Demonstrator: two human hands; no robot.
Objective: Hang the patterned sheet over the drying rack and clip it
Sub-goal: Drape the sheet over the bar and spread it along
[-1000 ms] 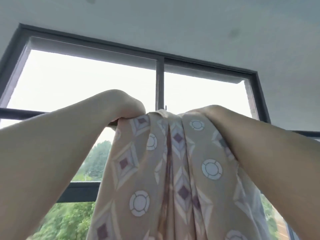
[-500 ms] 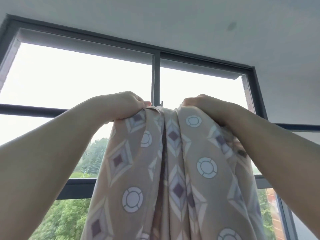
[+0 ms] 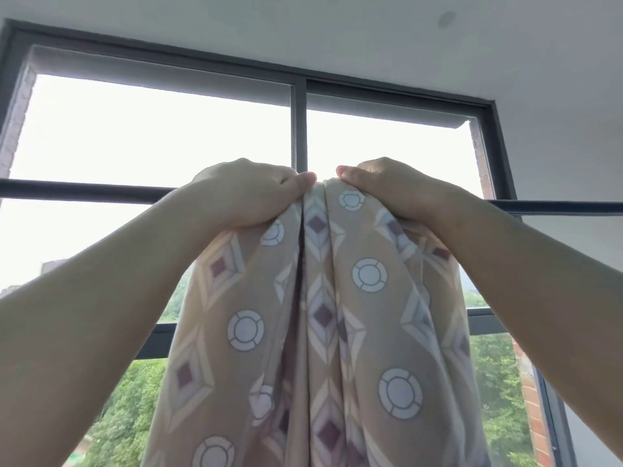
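Patterned sheet [image 3: 323,315]: long axis vertical, hanging below left hand [image 3: 246,193] and right hand [image 3: 394,187], side by side; fingers [image 3: 298,182] clenched on bunched top.

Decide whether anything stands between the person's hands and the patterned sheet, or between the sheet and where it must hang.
Nothing visible does. The left hand and right hand both grip the patterned sheet at its bunched top. The rack itself cannot be made out behind hands and fabric; no clip shows.
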